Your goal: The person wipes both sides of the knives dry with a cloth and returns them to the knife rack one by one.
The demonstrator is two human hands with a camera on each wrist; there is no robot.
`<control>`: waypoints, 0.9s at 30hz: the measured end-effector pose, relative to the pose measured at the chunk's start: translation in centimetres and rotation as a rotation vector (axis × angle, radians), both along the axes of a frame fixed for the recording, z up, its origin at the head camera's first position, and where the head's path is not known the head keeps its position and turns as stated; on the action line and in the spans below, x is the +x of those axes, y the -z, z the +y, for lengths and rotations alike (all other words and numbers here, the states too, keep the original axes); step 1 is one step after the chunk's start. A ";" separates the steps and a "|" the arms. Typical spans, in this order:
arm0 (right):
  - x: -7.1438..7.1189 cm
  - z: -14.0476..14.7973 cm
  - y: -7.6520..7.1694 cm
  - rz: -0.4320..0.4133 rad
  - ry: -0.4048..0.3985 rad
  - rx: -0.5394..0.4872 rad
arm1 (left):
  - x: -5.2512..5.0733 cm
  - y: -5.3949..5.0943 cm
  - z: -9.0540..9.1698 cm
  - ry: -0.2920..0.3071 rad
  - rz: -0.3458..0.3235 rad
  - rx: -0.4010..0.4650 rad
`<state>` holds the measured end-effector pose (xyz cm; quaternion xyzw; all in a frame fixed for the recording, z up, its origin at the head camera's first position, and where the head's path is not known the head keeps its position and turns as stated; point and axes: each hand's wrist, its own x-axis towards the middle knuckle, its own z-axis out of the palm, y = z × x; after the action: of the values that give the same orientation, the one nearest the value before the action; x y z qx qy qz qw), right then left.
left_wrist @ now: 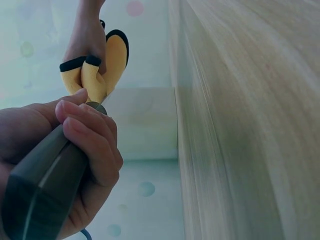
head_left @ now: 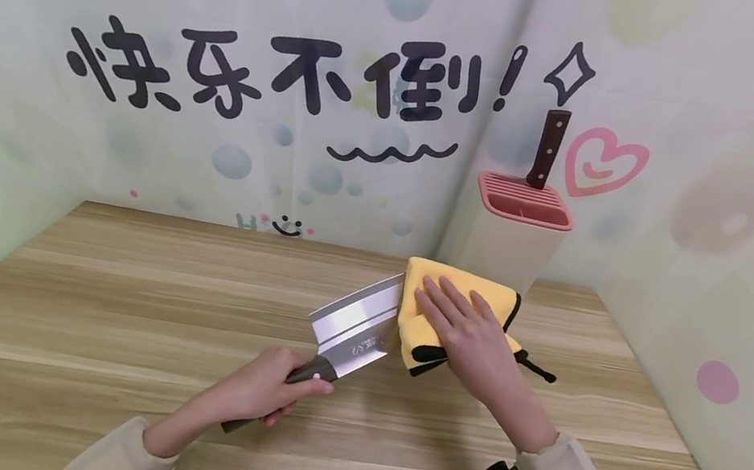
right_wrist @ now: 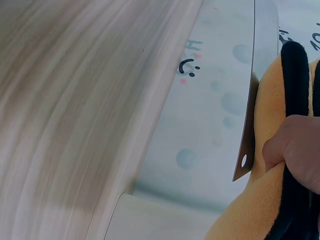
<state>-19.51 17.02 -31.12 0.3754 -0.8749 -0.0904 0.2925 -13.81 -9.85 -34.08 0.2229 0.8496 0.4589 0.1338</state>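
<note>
My left hand (head_left: 261, 387) grips the dark handle (head_left: 313, 372) of a cleaver, raised above the table with its blade (head_left: 359, 330) pointing up to the right. In the left wrist view, the fingers curl round that handle (left_wrist: 47, 175). A folded yellow cloth (head_left: 424, 331) with black edging covers the far end of the blade. My right hand (head_left: 476, 351) holds the cloth, fingers spread over its upper face. The right wrist view shows the thumb (right_wrist: 295, 147) pressing the cloth from the other side, and a blade corner with a small hole (right_wrist: 244, 160) sticking out beside it.
Behind the cloth, at the back right, stands a white knife block (head_left: 507, 246) with a pink slotted top (head_left: 526, 217). A brown-handled knife (head_left: 548, 148) is upright in it. The wood-grain table (head_left: 117, 310) meets printed fabric walls (head_left: 161, 162) at the back and sides.
</note>
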 end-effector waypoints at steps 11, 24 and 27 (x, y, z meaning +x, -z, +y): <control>-0.2 0.6 0.1 -0.005 0.073 -0.027 | 0.1 -0.1 -0.1 0.000 0.021 0.001; 0.1 0.0 -0.3 0.052 0.077 -0.001 | 0.0 0.0 0.0 -0.002 0.020 -0.009; 0.3 -0.3 -0.4 0.048 0.072 0.009 | 0.0 0.1 0.0 0.013 0.028 -0.004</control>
<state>-19.23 16.69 -30.74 0.3427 -0.8801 -0.1136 0.3084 -13.83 -9.83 -34.13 0.2345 0.8508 0.4533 0.1253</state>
